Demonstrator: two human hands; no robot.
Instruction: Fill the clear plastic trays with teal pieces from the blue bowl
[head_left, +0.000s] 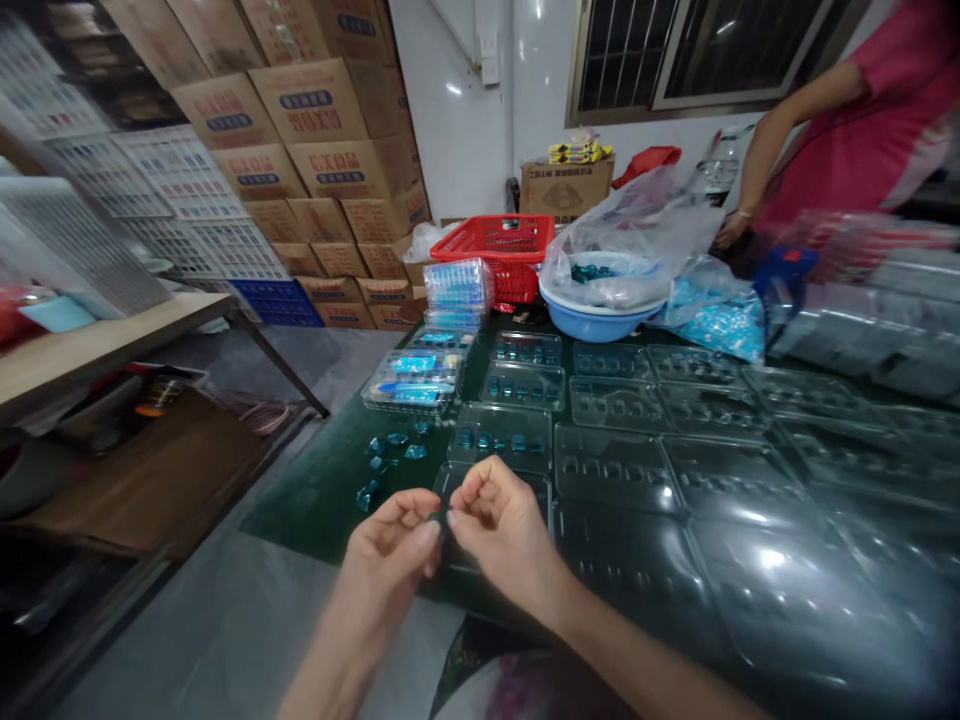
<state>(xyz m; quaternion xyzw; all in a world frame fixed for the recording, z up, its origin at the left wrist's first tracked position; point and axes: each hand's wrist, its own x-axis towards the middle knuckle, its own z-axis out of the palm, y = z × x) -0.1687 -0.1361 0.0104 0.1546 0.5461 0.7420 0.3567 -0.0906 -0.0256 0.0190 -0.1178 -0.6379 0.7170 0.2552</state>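
My left hand (pixel 397 540) and my right hand (pixel 499 520) meet over the near edge of the table, fingertips almost touching. Both are closed in a pinch around a small dark teal piece (pixel 441 518), mostly hidden by the fingers. Directly beneath them lies a clear plastic tray (pixel 536 490), partly covered by my right hand. Just beyond, another clear tray (pixel 501 415) holds a row of shiny teal pieces (pixel 500 442). Several loose teal pieces (pixel 415 452), looking foil-wrapped, are scattered on the dark green table left of the trays.
More clear trays (pixel 611 440) cover the table's right side. Filled packs (pixel 416 375) are stacked at the far left. Behind stand a red basket (pixel 491 240) and a blue basin (pixel 600 318) under plastic. A person in pink (pixel 885 130) works at the far right.
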